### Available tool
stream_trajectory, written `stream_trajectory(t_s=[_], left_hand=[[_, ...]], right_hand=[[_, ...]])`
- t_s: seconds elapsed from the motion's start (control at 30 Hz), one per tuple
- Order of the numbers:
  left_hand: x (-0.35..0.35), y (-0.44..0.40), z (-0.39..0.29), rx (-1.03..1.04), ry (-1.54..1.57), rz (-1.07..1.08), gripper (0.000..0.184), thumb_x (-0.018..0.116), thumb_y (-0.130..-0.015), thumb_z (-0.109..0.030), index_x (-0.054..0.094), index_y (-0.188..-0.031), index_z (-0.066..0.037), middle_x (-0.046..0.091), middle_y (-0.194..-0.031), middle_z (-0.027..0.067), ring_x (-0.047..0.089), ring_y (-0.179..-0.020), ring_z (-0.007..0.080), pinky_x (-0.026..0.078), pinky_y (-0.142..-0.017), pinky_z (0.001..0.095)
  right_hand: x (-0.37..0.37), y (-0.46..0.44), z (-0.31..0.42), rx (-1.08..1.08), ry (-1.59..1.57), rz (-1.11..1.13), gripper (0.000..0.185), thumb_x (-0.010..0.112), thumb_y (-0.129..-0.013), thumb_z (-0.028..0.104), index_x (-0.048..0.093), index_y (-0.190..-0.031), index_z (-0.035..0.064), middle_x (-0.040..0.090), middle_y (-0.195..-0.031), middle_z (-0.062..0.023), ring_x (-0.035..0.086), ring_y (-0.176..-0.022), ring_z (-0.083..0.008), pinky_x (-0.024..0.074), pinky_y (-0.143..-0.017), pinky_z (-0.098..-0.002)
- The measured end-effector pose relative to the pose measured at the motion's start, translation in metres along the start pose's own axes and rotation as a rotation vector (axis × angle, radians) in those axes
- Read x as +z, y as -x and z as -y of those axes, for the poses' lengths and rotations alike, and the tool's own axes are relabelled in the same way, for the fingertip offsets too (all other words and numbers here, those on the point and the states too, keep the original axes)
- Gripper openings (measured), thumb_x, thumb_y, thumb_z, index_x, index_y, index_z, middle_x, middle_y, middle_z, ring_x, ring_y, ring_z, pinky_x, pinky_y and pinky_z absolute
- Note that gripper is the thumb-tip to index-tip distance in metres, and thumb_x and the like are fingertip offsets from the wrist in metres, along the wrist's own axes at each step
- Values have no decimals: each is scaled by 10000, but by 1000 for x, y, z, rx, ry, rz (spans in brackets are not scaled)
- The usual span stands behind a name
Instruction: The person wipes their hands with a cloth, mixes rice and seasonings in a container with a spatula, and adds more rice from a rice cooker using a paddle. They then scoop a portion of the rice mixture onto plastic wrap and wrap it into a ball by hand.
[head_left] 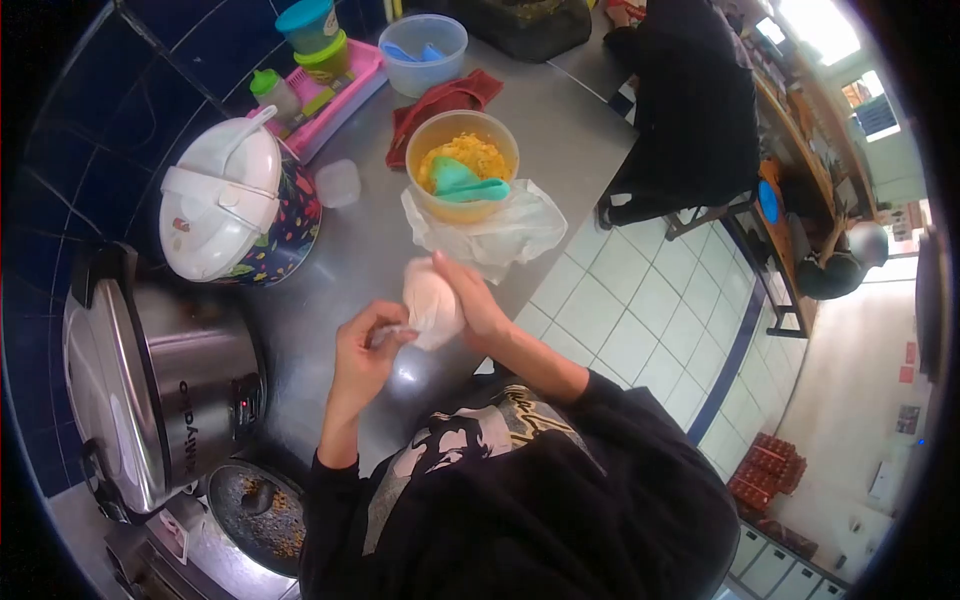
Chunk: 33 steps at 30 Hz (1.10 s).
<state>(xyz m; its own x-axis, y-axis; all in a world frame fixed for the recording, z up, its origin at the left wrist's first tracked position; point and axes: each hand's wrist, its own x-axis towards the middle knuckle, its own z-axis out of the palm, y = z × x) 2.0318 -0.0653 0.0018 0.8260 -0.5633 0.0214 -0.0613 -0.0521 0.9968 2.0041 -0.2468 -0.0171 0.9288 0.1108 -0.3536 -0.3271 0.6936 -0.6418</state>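
Observation:
A pale bundle in thin, filmy plastic (432, 308) is between my two hands, above the steel counter. My right hand (475, 303) is wrapped round its right side. At its lower left, my left hand (364, 352) pinches a twisted end of the plastic between thumb and fingers. What the bundle contains cannot be made out. Just beyond it, a crumpled clear plastic bag (490, 243) lies under the front of a round tub (413, 138). Yellow-orange shredded food (476, 152) and a turquoise scoop (470, 187) are in that tub.
Left stand a floral rice container (292, 215) and a steel Miyako cooker (200, 385). A black stone mortar (240, 530) sits lower left. Behind are a red cloth (455, 95), a pink tray (365, 85) and a clear bowl (440, 65). A person in black (690, 110) is beyond the counter edge.

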Motion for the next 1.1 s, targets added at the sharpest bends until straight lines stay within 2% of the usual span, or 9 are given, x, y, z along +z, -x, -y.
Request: stream_trajectory(t_s=[0.13, 0.2, 0.4, 0.53, 0.73, 0.87, 0.93, 1.07, 1.1], left_hand=[[7, -27, -40, 178, -133, -236, 240, 666, -749, 110, 554, -921, -15, 557, -870, 17, 530, -820, 102, 431, -762, 228], [12, -42, -46, 409, -112, -717, 227, 640, -757, 117, 546, -927, -2, 545, -899, 26, 518, -830, 96, 426, -769, 222], [38, -49, -28, 398, -15, -670, 174, 557, -900, -17, 563, -1071, 14, 599, -1074, 112, 572, -1026, 188, 441, -887, 282], [51, -30, -7, 296, 114, -675, 325, 454, -987, -243, 510, -1180, 12, 579, -1141, 143, 559, -1074, 240, 422, -939, 328], [45, 12, 77, -93, 117, -654, 504, 366, -1007, -397, 401, -1254, 41, 525, -1183, 206, 517, -1107, 276, 400, -955, 364], [29, 29, 163, -237, 114, -831, 521, 371, -1002, -405, 381, -1196, 78, 514, -1141, 255, 518, -1088, 293, 388, -955, 370], [20, 33, 177, -315, -129, -838, 508, 400, -989, -413, 395, -1152, 68, 489, -1165, 293, 515, -1078, 338, 395, -921, 391], [2, 27, 175, -536, -314, -690, 487, 451, -965, -410, 433, -1130, 48, 475, -1205, 293, 512, -1079, 362, 382, -904, 441], [1, 26, 157, -586, -641, -692, 470, 471, -952, -404, 460, -1123, 34, 480, -1222, 271, 505, -1096, 362, 367, -912, 467]], right_hand=[[37, -12, 22, -470, 45, -89, 326, 536, -961, 318, 549, -1054, 6, 590, -940, -39, 560, -846, -80, 464, -760, -233], [53, -12, 31, -842, 152, -175, 297, 602, -923, 225, 517, -1087, -8, 569, -965, -42, 537, -870, -91, 453, -781, -242], [67, -22, 14, -1255, 371, -410, 399, 662, -852, 196, 471, -1140, -3, 531, -1060, -96, 523, -963, -152, 453, -824, -290], [51, -29, -21, -1260, 533, -508, 407, 660, -853, 225, 475, -1130, -9, 551, -1008, -111, 543, -925, -165, 464, -807, -300], [21, -30, -96, -570, 817, -431, 415, 612, -889, 319, 490, -1082, -27, 581, -967, -157, 560, -903, -254, 461, -814, -364], [-12, -70, -159, -747, 1090, -479, 430, 629, -861, 345, 528, -1055, -25, 586, -918, -186, 530, -913, -338, 411, -838, -455], [-15, -74, -163, -347, 1332, -357, 470, 583, -866, 410, 556, -1054, -20, 549, -1017, -211, 474, -970, -380, 329, -882, -507], [-12, -81, -162, -474, 1689, -451, 468, 539, -881, 430, 599, -1036, -7, 522, -1104, -222, 510, -942, -360, 350, -859, -492], [-11, -85, -164, -495, 1751, -473, 457, 541, -883, 411, 598, -1055, -9, 525, -1103, -220, 520, -931, -353, 369, -838, -482]])
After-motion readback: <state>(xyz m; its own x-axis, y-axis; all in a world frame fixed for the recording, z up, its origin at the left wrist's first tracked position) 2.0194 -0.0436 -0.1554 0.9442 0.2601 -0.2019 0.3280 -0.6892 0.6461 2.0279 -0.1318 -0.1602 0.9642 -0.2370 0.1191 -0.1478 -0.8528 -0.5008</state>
